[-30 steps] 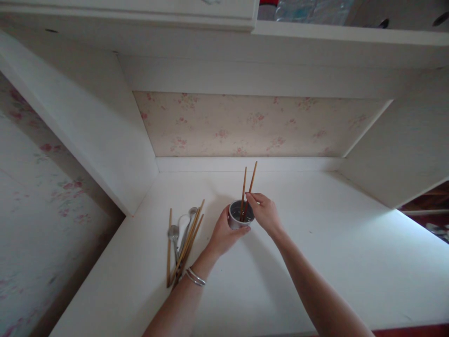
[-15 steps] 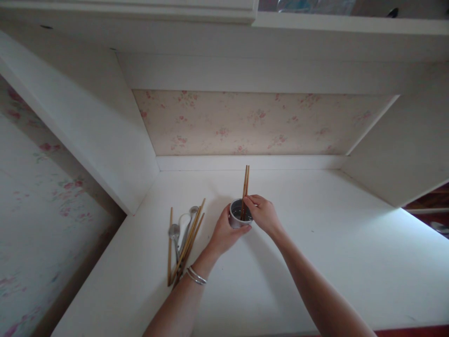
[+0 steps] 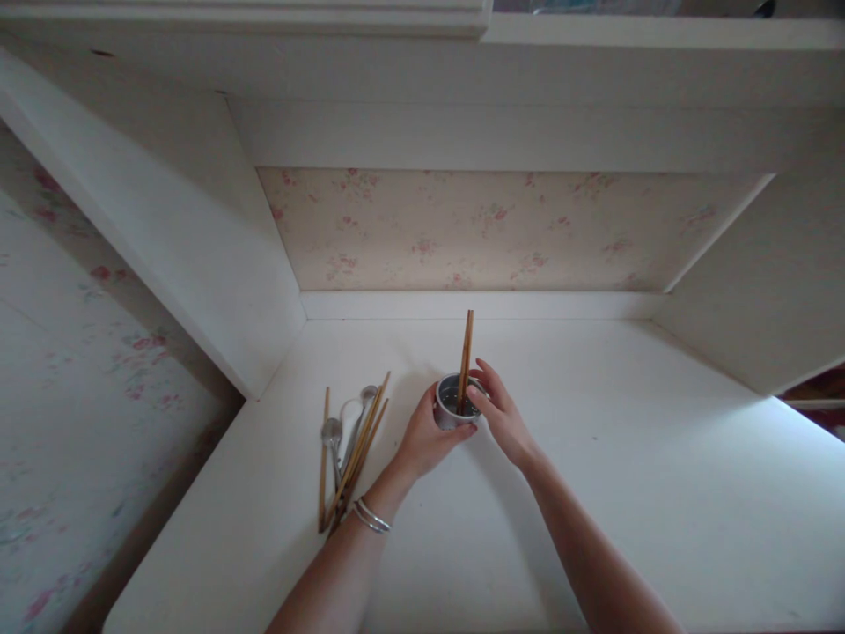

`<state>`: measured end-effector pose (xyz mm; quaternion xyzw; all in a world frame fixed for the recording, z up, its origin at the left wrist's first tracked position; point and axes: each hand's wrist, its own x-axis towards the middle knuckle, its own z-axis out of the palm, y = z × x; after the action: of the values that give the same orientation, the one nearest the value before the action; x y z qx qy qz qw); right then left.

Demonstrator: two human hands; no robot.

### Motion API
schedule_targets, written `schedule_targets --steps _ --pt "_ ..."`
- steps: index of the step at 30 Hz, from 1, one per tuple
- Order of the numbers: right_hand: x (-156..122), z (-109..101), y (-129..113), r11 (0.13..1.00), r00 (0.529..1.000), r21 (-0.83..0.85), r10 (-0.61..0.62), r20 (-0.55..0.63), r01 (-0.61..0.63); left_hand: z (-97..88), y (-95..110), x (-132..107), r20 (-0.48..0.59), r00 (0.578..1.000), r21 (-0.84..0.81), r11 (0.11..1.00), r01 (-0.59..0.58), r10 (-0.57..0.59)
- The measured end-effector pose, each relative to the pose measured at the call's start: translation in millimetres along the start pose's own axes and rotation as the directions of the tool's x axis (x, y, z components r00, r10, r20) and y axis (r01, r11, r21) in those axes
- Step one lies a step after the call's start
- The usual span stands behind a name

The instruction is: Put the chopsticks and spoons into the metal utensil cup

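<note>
A small grey metal cup (image 3: pixel 447 422) is held by my left hand (image 3: pixel 420 443), whose fingers and thumb wrap round its near and left sides. Two wooden chopsticks (image 3: pixel 467 348) stand nearly upright in the cup, their lower ends inside it. My right hand (image 3: pixel 507 421) is at the cup's right rim, its fingers spread and off the chopsticks. Whether its fingertips touch the rim I cannot tell. Left of the cup lies a loose pile: several wooden chopsticks (image 3: pixel 323 471), a white spoon (image 3: pixel 349 423) and metal spoons (image 3: pixel 332 431). My left forearm partly covers the pile's near end.
The white tabletop (image 3: pixel 634 502) spreads under everything. White side panels (image 3: pixel 165 194) rise at left and right, with a floral back wall (image 3: pixel 488 229) behind. Overhead, a white shelf (image 3: pixel 422 70) juts out above the work area.
My right hand has let go of the chopsticks and opened, shifting slightly right and down to the cup's rim. The chopsticks stay standing in the cup. The view has shifted a little.
</note>
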<state>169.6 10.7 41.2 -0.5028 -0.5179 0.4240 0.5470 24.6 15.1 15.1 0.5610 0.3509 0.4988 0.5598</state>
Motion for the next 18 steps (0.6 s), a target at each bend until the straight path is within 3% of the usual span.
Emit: schedule_targets --steps 3,7,15,18 --pt "-12.9 1.7 22.4 0.988 0.999 0.151 -0.006 0.051 -0.002 -0.2 5.5 -2.0 0.008 1.0 0.042 0.999 -0.019 0.019" --pt "-20.7 5.8 40.9 0.987 0.995 0.159 -0.01 0.097 -0.006 -0.2 8.8 -4.4 -0.021 0.999 0.114 0.993 -0.029 0.032" --pt "-20.6 10.7 30.8 0.993 0.992 0.043 -0.111 0.053 0.109 1.8 8.7 -3.1 0.053 0.995 0.151 0.985 -0.087 0.08" --pt "-20.1 10.1 29.7 0.993 0.992 0.04 -0.116 0.056 0.113 -1.1 14.0 -10.8 0.005 0.996 0.263 0.961 -0.089 0.091"
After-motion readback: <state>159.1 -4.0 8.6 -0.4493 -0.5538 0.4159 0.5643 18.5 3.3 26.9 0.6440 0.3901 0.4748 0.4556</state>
